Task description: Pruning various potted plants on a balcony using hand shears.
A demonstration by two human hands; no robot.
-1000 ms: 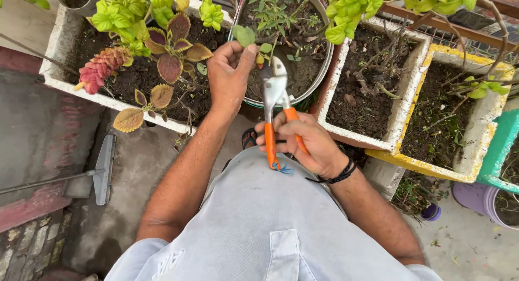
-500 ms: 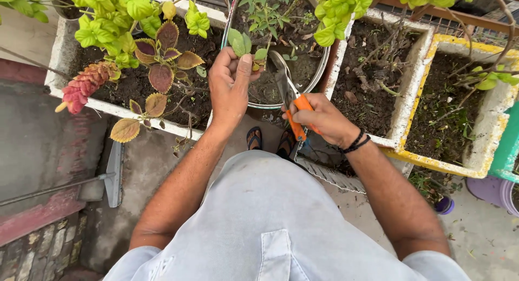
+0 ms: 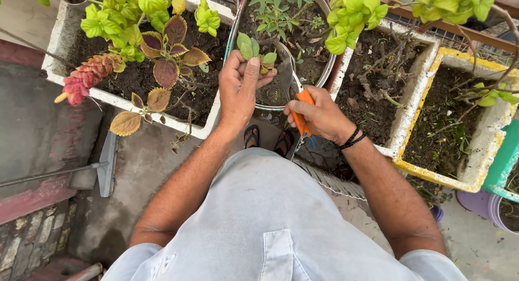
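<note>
Green leafy cutting (image 3: 253, 48), short-stemmed with a few oval leaves, pinched between thumb and fingers of left hand (image 3: 240, 89), held over the near rim of the round metal-rimmed pot of dark soil (image 3: 327, 70). Left hand clamped on the stem, leaves sticking up past the fingertips. Right hand (image 3: 321, 116) just right of that pot's near rim, closed around orange-handled garden shears (image 3: 297, 110); silver blades pointing up toward the cutting, tips close beside its lower end; whether touching, hard to tell. Blades look nearly together.

Left of the round pot: white rectangular foam planter (image 3: 65, 48) with red-and-green coleus leaves and a pink drooping flower spike. Right of the round pot: second white foam planter (image 3: 400, 129) with bare twigs, then a yellow-edged foam box (image 3: 459, 178) of dark soil. Below the pot: sandalled feet on grey concrete floor (image 3: 140, 167).

By the look of things, cutting already off its plant and in hand; trimming of the stem end seemingly under way; no fresh hole or planted cutting visible in any soil, so setting it in appears left to do.
</note>
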